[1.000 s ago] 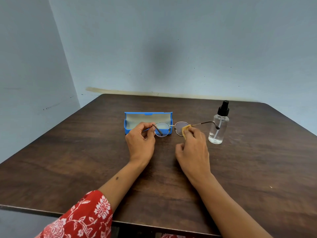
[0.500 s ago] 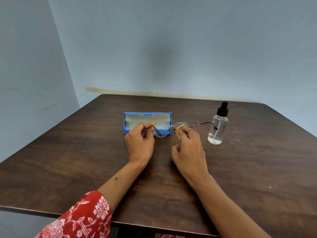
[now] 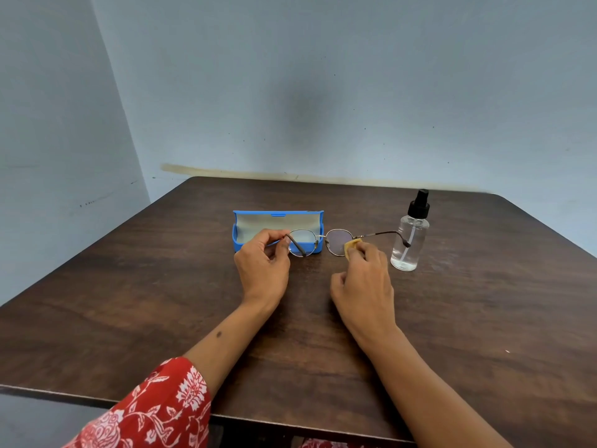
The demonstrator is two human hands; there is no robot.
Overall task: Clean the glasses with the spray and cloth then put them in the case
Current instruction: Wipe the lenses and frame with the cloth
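Head view is showing me in the wiping step: my left hand [image 3: 263, 263] is pinching the round wire-rimmed glasses [image 3: 319, 242] at their left hinge, holding them up just in front of the open blue case [image 3: 277, 221] toward the table's [image 3: 161, 286] far edge, while my right hand [image 3: 363, 279] is pinching the small yellow cloth [image 3: 352, 245] against the right lens. The spray bottle [image 3: 409, 236] is standing upright just right of the glasses' right temple. Next, I am judging, comes finishing both lenses, folding the temples and laying the glasses in the case.
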